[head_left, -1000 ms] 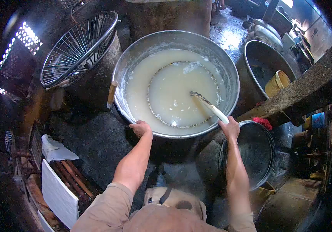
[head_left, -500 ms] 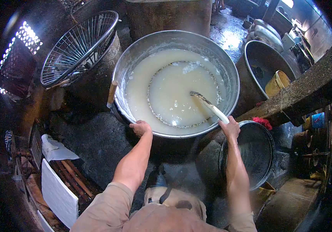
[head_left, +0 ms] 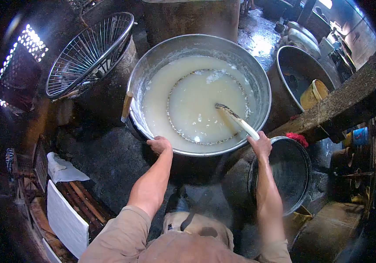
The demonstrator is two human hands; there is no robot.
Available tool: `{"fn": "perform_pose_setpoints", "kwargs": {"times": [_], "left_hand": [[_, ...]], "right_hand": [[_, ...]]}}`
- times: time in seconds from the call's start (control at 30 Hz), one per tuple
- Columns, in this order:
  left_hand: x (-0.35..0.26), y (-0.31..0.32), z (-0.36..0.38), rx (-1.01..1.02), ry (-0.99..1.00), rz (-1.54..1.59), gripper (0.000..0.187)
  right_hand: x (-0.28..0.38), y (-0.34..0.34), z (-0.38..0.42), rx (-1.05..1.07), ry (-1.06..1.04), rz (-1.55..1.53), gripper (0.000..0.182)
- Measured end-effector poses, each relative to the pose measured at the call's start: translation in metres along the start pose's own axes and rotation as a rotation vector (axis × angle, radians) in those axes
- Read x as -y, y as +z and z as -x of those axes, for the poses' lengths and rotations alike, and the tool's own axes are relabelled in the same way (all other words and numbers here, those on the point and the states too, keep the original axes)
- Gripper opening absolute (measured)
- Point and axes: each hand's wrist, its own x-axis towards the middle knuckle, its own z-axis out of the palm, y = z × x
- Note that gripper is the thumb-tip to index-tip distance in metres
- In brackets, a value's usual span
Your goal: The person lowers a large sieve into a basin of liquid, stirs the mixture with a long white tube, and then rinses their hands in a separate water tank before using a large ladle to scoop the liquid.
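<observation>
In front of me stands a wide metal basin (head_left: 199, 40) of cloudy, pale liquid (head_left: 196, 107). A dark, beaded-looking ring (head_left: 167, 109) shows at the liquid's surface, with small white flecks inside it. My left hand (head_left: 159, 144) is closed over the basin's near-left rim. At the near-right rim, my right hand (head_left: 260, 145) is wrapped around a pale-handled tool (head_left: 245, 126). The tool slants inward over the rim, its dark, worn end meeting the liquid inside the ring. Whatever lies under the surface is hidden.
A wire basket (head_left: 89, 52) leans on a drum at the left. Right of the basin are a large tub (head_left: 299, 65) with a yellow bucket (head_left: 315, 94), a dark round vessel (head_left: 286, 175) and a thick beam (head_left: 350, 96). A white board (head_left: 67, 219) stands lower left.
</observation>
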Motion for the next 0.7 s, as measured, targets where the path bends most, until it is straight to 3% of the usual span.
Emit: {"fn": "perform_pose_setpoints", "kwargs": {"times": [0.4,0.7], "left_hand": [[-0.002,-0.005,0.003,0.008,0.016,0.003,0.031],[-0.001,0.0,0.003,-0.048,0.045,0.037,0.03]], "right_hand": [[0.0,0.0,0.0,-0.005,-0.006,-0.001,0.045],[-0.001,-0.003,-0.003,-0.041,-0.136,-0.081,0.041]]}}
